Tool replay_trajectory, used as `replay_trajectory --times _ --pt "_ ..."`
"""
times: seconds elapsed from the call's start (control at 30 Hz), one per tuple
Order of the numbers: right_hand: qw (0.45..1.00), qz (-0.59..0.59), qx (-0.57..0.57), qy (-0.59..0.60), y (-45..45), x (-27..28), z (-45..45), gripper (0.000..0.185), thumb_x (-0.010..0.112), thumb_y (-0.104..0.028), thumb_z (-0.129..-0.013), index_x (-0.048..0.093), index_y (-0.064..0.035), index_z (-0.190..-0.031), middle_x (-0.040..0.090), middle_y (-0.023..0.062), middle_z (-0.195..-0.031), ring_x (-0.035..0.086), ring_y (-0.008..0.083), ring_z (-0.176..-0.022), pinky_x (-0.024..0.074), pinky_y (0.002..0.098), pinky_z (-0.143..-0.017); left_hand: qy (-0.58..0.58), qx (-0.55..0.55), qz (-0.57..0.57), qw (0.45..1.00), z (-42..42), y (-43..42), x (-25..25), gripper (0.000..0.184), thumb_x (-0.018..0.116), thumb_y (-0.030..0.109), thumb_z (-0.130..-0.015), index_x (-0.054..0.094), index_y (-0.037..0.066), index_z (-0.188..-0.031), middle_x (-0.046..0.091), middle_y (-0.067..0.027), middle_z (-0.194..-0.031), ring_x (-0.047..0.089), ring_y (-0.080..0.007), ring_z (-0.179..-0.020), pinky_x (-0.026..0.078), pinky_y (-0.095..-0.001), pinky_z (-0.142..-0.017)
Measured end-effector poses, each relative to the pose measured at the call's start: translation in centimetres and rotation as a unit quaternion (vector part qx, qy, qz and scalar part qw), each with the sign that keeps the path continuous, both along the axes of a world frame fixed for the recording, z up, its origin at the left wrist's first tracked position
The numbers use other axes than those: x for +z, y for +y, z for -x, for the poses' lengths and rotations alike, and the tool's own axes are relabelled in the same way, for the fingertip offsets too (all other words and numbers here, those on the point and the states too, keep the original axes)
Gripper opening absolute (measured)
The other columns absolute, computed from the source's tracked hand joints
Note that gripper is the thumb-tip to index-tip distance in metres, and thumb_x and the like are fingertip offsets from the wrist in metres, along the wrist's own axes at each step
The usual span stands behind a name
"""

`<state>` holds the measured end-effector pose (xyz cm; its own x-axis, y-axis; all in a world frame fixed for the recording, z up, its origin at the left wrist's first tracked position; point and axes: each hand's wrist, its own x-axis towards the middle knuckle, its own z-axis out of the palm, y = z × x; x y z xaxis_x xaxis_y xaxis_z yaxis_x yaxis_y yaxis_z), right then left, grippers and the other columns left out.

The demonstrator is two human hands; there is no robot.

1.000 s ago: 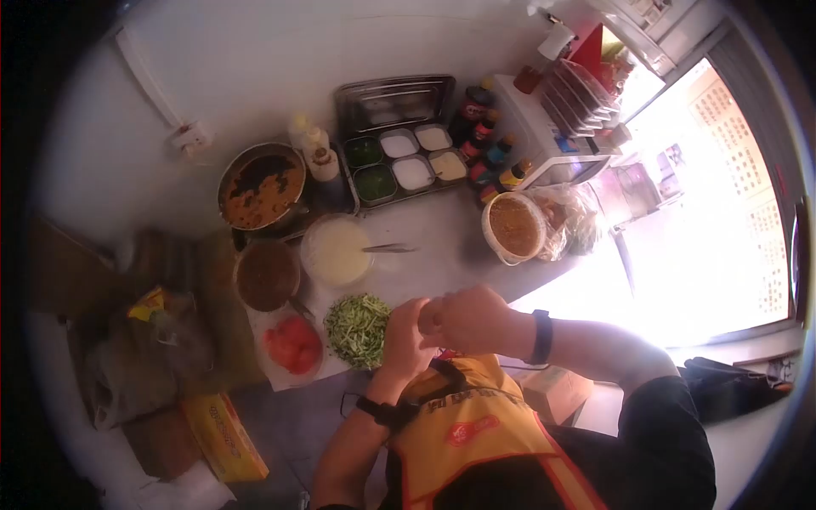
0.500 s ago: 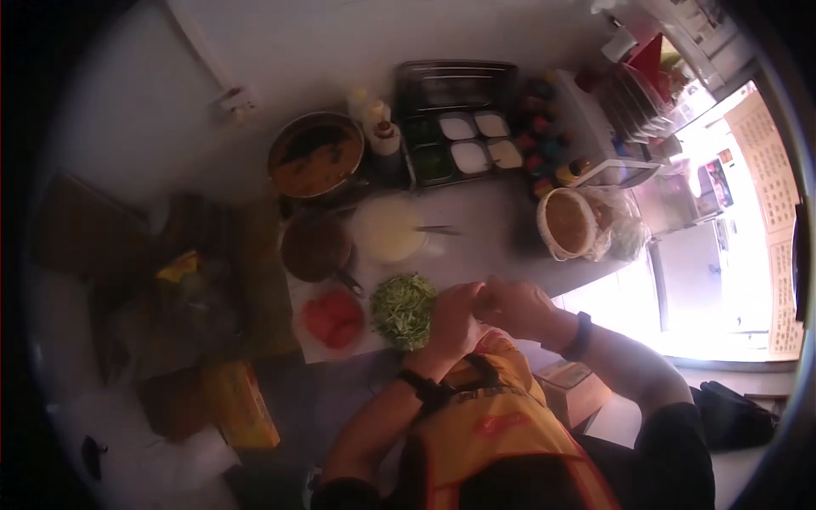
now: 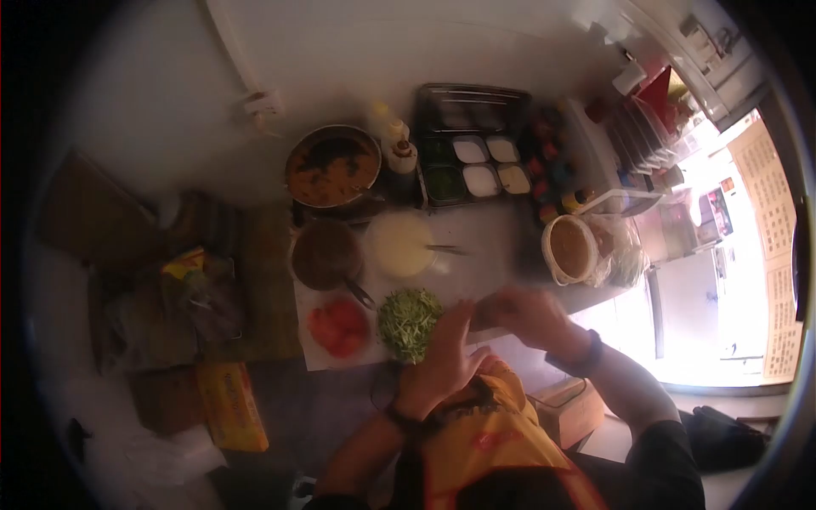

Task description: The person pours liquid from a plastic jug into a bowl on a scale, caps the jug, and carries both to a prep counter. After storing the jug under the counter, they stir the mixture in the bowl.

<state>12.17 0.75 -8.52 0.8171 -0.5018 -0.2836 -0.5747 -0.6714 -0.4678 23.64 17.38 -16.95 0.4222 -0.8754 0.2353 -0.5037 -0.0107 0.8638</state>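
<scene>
I seemed to be mid-handwork, left hand (image 3: 444,364) and right hand (image 3: 534,316) close together beside the shredded greens (image 3: 408,321), gripping anything or not I couldn't tell, moving calling for care near that heap.

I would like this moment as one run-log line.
left hand beside shredded greens | right hand near left hand | anything held: unclear | red food beside greens

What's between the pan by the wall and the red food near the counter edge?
In the head view, a bowl of something dark brown lies between the pan and the red food.
</scene>
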Motion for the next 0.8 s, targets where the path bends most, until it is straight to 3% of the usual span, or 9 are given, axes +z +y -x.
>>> replay_trajectory --times 0.1,0.17,0.23,0.37,0.43,0.47,0.8 --pt "0.996 0.037 -0.076 0.019 -1.8 7.1 -3.5 0.029 0.064 -0.034 -0.087 0.066 -0.0081 -0.099 0.07 0.0154 -0.085 0.07 0.0342 -0.08 0.0544 0.0438 -0.069 0.199 -0.017 -0.057 0.978 -2.1 5.7 1.6 0.05 0.072 0.015 -0.09 0.053 0.0 -0.134 0.062 -0.0186 -0.126 0.062 -0.0256 -0.111 0.049 -0.0364 -0.093" --pt "0.994 0.024 -0.1 0.023 -3.1 10.1 -6.0 0.028 0.065 -0.033 -0.086 0.066 -0.0083 -0.1 0.07 0.0153 -0.084 0.07 0.0334 -0.08 0.0541 0.0429 -0.069 0.24 0.017 -0.042 0.97 -2.9 9.5 1.1 0.04 0.068 0.009 -0.092 0.058 0.001 -0.131 0.067 -0.0155 -0.119 0.063 -0.019 -0.106 0.05 -0.0327 -0.089" --pt "0.991 0.059 -0.088 -0.085 -4.3 11.3 -8.4 0.029 0.067 -0.032 -0.085 0.064 -0.0067 -0.098 0.069 0.0164 -0.083 0.069 0.0332 -0.08 0.0531 0.0424 -0.069 0.255 0.06 -0.049 0.964 -3.5 12.4 1.4 0.037 0.068 0.012 -0.092 0.06 0.0 -0.126 0.068 -0.0152 -0.116 0.065 -0.0201 -0.102 0.051 -0.0323 -0.088" --pt "0.984 0.019 -0.106 -0.14 -5.7 9.5 -14.3 0.031 0.068 -0.031 -0.085 0.062 -0.0044 -0.098 0.069 0.0175 -0.083 0.069 0.0325 -0.08 0.0524 0.0421 -0.069 0.264 0.154 -0.101 0.947 -4.4 16.6 1.5 0.032 0.067 0.013 -0.092 0.063 -0.001 -0.121 0.071 -0.0133 -0.11 0.067 -0.0195 -0.097 0.051 -0.0301 -0.085" --pt "0.983 0.039 -0.105 -0.143 -6.4 7.5 -17.1 0.031 0.068 -0.03 -0.085 0.06 -0.0025 -0.097 0.069 0.0184 -0.082 0.068 0.0344 -0.079 0.0524 0.0424 -0.071 0.263 0.176 -0.105 0.943 -4.4 18.0 0.9 0.031 0.067 0.012 -0.093 0.063 -0.001 -0.121 0.071 -0.013 -0.109 0.067 -0.0191 -0.096 0.051 -0.0299 -0.085" --pt "0.976 0.113 -0.046 -0.182 -7.3 5.6 -18.1 0.029 0.067 -0.03 -0.086 0.06 -0.0044 -0.097 0.069 0.0178 -0.082 0.067 0.037 -0.079 0.0523 0.0435 -0.069 0.261 0.193 -0.113 0.939 -4.5 18.5 0.7 0.03 0.066 0.012 -0.093 0.064 0.0 -0.12 0.071 -0.0127 -0.108 0.067 -0.0188 -0.095 0.051 -0.0298 -0.085" --pt "0.985 0.084 -0.024 -0.149 -6.9 0.5 -23.3 0.028 0.065 -0.024 -0.088 0.055 -0.0033 -0.103 0.069 0.0192 -0.087 0.065 0.0422 -0.082 0.0518 0.0486 -0.073 0.307 0.269 -0.118 0.905 -5.7 20.9 -0.4 0.029 0.067 0.01 -0.091 0.065 -0.001 -0.118 0.072 -0.0131 -0.106 0.068 -0.0182 -0.093 0.053 -0.031 -0.082"
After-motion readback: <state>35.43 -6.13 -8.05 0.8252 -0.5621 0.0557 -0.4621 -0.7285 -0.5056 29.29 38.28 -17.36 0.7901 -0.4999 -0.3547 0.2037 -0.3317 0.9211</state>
